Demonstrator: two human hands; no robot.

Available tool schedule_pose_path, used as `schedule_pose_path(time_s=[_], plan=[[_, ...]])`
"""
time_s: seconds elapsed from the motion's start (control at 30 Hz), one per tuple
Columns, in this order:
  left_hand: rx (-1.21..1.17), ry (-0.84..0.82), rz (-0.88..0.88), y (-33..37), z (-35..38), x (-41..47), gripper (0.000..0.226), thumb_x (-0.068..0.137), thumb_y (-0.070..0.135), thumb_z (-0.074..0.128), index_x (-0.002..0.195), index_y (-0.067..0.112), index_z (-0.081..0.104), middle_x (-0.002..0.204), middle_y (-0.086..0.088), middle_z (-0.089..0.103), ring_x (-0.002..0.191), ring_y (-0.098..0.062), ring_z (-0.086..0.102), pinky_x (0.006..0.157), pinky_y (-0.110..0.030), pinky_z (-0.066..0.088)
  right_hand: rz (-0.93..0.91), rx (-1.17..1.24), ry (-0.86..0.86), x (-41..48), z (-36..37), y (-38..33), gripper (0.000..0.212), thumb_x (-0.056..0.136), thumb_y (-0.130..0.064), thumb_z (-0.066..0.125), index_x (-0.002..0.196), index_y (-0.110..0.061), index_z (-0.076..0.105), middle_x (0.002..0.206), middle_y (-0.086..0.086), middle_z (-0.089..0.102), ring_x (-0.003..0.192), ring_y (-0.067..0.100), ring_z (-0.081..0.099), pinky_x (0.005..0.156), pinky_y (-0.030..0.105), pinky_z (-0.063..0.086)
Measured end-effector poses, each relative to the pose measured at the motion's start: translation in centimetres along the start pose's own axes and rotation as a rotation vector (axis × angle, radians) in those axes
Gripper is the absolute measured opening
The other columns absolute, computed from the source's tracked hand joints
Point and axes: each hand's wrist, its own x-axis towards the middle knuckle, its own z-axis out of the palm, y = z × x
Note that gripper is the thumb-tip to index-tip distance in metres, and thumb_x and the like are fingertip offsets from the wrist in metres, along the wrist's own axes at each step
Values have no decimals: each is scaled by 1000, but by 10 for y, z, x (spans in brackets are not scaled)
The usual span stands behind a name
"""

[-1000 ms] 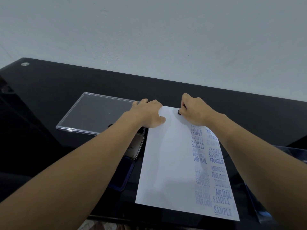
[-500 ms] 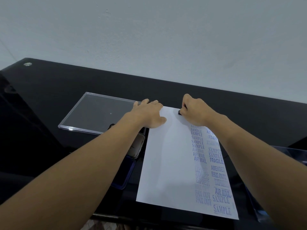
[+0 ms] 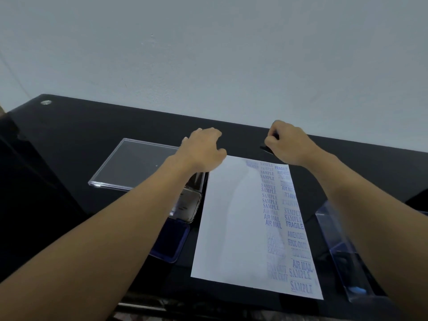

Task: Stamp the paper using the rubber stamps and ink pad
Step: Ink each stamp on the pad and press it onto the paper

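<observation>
A white sheet of paper [image 3: 231, 216] lies on the black table, its right part covered with blue stamped words. My right hand [image 3: 289, 144] grips a small black rubber stamp [image 3: 266, 148] and holds it raised just beyond the paper's far edge. A fresh blue print [image 3: 252, 163] shows near the top edge. My left hand [image 3: 203, 150] hovers at the paper's far left corner with fingers loosely spread, holding nothing. The blue ink pad [image 3: 170, 242] lies open left of the paper, its metal lid [image 3: 187, 205] partly hidden by my left forearm.
A clear plastic lid [image 3: 132, 165] lies at the far left of the black table [image 3: 69, 140]. A clear box [image 3: 342, 251] with stamps inside stands to the right, under my right forearm. A pale wall rises behind the table.
My right hand has lifted the stamp off the paper's top edge, leaving a new print there. My left hand has come off the paper's corner and moved slightly away.
</observation>
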Motion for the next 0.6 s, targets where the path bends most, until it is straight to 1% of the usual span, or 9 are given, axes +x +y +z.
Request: schedule_pose_path(time_s=[0.1,0.2,0.3,0.43,0.6], plan=[[-25,19,-16,-5,-18,-11,60,96,35,50,151,19,33,156,-1,36,141,-25,36,113,-46,34,-13,-2,-3,-9,-10,-4,8,98,-23,48,93,-18,53,90,2,61,74,17,54,58,30,39],[-37,41,-41,-13,-32,-27,59,96,37,51,150,19,35,154,-2,39,137,-25,41,110,-44,38,-16,3,0,-21,-18,-9,9,97,-22,49,91,-18,53,90,3,62,74,18,55,59,30,41],[-22,53,-46,-24,-43,-47,58,97,36,52,149,16,36,153,-3,40,138,-24,40,110,-42,38,-25,6,-4,-33,-23,-15,9,97,-21,49,90,-18,53,91,3,63,75,19,55,60,30,42],[-74,70,-89,-36,-50,-75,56,97,34,52,148,16,38,153,-2,40,139,-21,38,111,-38,36,-24,39,-12,-50,-28,-24,9,95,-21,49,89,-18,55,91,0,63,77,18,56,61,29,41],[-94,92,-129,-49,-50,-111,57,97,36,51,149,19,37,155,2,37,141,-17,35,114,-40,33,-37,95,-15,-78,-23,-37,11,91,-20,56,82,-22,61,85,-7,65,75,14,58,61,25,42]])
